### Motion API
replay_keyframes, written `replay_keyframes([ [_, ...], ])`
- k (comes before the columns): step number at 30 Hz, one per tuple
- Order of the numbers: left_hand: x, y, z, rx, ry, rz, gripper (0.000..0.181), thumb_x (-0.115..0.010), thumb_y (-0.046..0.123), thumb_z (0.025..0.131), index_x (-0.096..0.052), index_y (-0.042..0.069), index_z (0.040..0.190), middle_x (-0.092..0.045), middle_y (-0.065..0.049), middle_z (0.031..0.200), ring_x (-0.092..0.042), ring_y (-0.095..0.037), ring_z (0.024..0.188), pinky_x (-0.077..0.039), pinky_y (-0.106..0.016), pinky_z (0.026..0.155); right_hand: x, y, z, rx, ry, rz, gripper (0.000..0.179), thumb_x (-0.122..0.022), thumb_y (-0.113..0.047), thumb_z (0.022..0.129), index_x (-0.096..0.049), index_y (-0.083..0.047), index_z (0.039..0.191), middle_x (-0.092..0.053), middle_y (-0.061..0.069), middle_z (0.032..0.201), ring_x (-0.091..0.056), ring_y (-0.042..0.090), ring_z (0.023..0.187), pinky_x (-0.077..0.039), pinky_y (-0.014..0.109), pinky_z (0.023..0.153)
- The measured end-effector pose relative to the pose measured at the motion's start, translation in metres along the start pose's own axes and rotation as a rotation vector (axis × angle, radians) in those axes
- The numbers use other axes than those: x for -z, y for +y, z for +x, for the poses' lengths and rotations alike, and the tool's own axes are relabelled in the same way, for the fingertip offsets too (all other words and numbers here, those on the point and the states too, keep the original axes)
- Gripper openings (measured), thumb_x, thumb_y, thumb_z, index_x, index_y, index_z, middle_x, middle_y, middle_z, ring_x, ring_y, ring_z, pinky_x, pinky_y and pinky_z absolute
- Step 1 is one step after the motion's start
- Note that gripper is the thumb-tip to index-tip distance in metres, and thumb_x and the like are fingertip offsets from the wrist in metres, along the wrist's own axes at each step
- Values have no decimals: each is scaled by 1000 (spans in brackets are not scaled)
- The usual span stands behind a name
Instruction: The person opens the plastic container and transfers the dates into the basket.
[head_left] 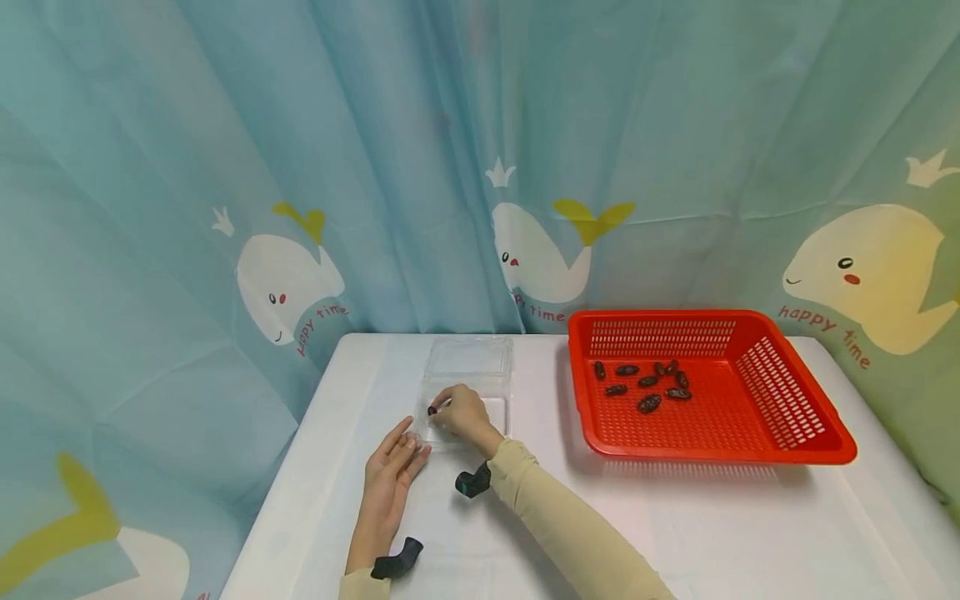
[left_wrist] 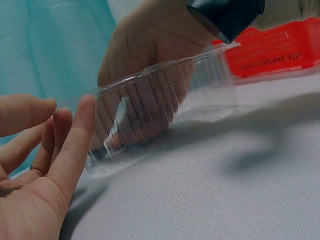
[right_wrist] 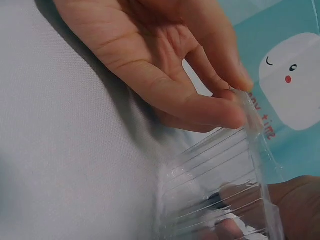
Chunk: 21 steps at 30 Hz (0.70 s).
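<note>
A clear plastic box (head_left: 497, 421) stands on the white table, its hinged lid (head_left: 468, 358) laid back on the far side. My right hand (head_left: 465, 410) reaches down into the box and pinches a small dark oval piece (head_left: 432, 410), which looks like a date, near the left side. Through the ribbed wall (left_wrist: 210, 80), in the left wrist view, that hand's fingertips show close to the box floor. At the near left corner, the thumb and fingers of my left hand (head_left: 386, 475) hold the rim; the right wrist view shows this left hand (right_wrist: 170, 80) pinching the edge.
To the right stands a red plastic basket (head_left: 712, 425) with slotted walls, and several dark oval pieces (head_left: 649, 403) lie in it. A blue curtain (head_left: 420, 167) with printed whales hangs behind the table (head_left: 322, 467). Each wrist carries a black mount (head_left: 397, 558).
</note>
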<state>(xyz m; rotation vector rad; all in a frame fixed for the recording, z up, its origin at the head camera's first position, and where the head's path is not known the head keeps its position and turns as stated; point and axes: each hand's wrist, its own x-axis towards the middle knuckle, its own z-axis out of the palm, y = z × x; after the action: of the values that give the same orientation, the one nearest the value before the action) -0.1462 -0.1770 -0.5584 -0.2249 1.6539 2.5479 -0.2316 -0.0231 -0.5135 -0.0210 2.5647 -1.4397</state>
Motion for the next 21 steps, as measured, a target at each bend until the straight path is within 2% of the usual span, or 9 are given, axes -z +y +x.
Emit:
replay_keyframes([
  [10,1,0,-1,0,-11,13,55,-55,7,108,-37,4,159,-52,5,114,-62,-6,108,-56,-28,109,8,1,0,46,-68,42,11,-82,-2,83,-73,-2,89,-56,-1,63,-47,9,50,-39,19,45],
  [15,2,1,-1,-1,-8,11,55,-56,7,107,-37,3,159,-49,3,114,-62,-7,109,-57,-27,109,13,1,-1,38,-109,68,11,-80,-2,84,-72,-1,91,-58,-2,65,-49,8,53,-41,18,47],
  [21,1,1,-2,1,-16,9,55,-57,8,107,-38,5,159,-50,3,114,-62,-6,108,-56,-27,109,20,5,-1,23,-144,106,11,-79,-2,86,-72,-1,94,-64,4,67,-52,11,56,-43,19,49],
])
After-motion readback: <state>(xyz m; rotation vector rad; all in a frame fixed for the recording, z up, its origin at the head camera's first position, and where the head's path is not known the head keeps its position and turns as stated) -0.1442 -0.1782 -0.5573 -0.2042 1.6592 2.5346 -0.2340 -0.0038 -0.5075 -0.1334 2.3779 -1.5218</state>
